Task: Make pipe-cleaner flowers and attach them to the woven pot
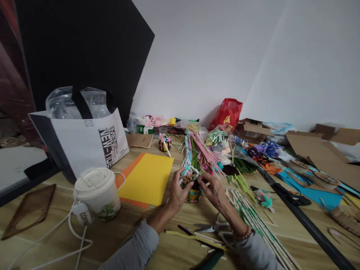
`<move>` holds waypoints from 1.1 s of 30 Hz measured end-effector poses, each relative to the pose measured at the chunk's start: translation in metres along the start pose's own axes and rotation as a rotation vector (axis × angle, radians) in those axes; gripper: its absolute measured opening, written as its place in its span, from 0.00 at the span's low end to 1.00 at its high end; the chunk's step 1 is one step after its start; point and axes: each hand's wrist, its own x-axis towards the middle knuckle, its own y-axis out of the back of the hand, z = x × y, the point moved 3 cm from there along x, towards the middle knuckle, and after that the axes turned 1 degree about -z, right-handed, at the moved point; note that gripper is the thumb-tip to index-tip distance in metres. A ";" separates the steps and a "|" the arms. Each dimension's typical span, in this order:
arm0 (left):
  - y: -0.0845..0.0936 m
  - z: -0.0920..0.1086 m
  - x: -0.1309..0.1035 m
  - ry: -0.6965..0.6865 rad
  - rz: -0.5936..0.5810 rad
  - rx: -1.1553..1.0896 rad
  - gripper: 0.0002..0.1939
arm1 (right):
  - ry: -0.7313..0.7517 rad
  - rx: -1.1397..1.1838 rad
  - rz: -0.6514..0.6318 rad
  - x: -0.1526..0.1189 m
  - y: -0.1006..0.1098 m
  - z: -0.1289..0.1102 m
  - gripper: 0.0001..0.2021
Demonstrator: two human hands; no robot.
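A small striped pot [193, 196] stands on the table in front of me, topped with pastel and brown decorations [189, 177] that look like pipe-cleaner flowers. My left hand [178, 190] is closed around the left side of these decorations. On the other side, my right hand [213, 190] pinches at the pot's upper right edge; whatever is between those fingertips is too small to make out. Scissors [216, 228] lie below my right hand, partly hidden by the forearm. A similar small decorated pot [165, 143] stands farther back.
Bundled pipe cleaners [201, 148] lie behind the pot, and green-and-white sticks [258, 225] to the right. Yellow paper [153, 176], a lidded coffee cup [98, 193] with a white cable, and a white bag [84, 142] occupy the left. A black bar [306, 227] crosses the right side.
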 end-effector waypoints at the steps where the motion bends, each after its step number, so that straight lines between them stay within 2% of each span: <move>1: 0.000 0.002 0.000 -0.006 0.004 0.004 0.29 | -0.002 -0.016 0.004 0.000 0.000 -0.001 0.11; 8: 0.000 0.007 0.000 -0.040 0.016 0.055 0.28 | -0.023 -0.007 -0.041 0.001 -0.001 -0.001 0.11; 12: 0.000 0.007 -0.001 -0.050 0.031 0.083 0.27 | -0.061 0.098 -0.013 0.000 0.003 -0.006 0.13; 14: 0.003 0.011 -0.002 -0.055 0.079 0.108 0.25 | -0.096 0.186 -0.003 -0.002 0.007 -0.007 0.14; 16: 0.009 0.018 -0.003 -0.061 0.179 0.138 0.21 | -0.143 0.254 0.024 -0.006 0.012 -0.004 0.16; 18: 0.014 0.028 -0.006 -0.082 0.267 0.144 0.16 | -0.191 0.294 0.083 -0.010 0.017 0.006 0.17; 19: 0.015 0.033 -0.008 -0.102 0.271 0.132 0.14 | -0.214 0.310 0.093 -0.013 0.018 0.012 0.17; 21: 0.012 0.044 -0.013 -0.158 0.171 0.097 0.10 | -0.232 0.291 0.115 -0.017 0.017 0.025 0.17; 26: -0.018 0.056 -0.035 -0.356 -0.333 0.217 0.14 | -0.168 0.137 0.138 -0.025 0.010 0.043 0.16; 30: -0.040 0.046 -0.052 -0.402 -0.680 0.359 0.08 | -0.103 0.146 0.114 -0.027 0.003 0.044 0.17; 33: -0.045 0.035 -0.058 -0.383 -0.816 0.465 0.07 | -0.125 0.226 0.071 -0.027 -0.003 0.046 0.18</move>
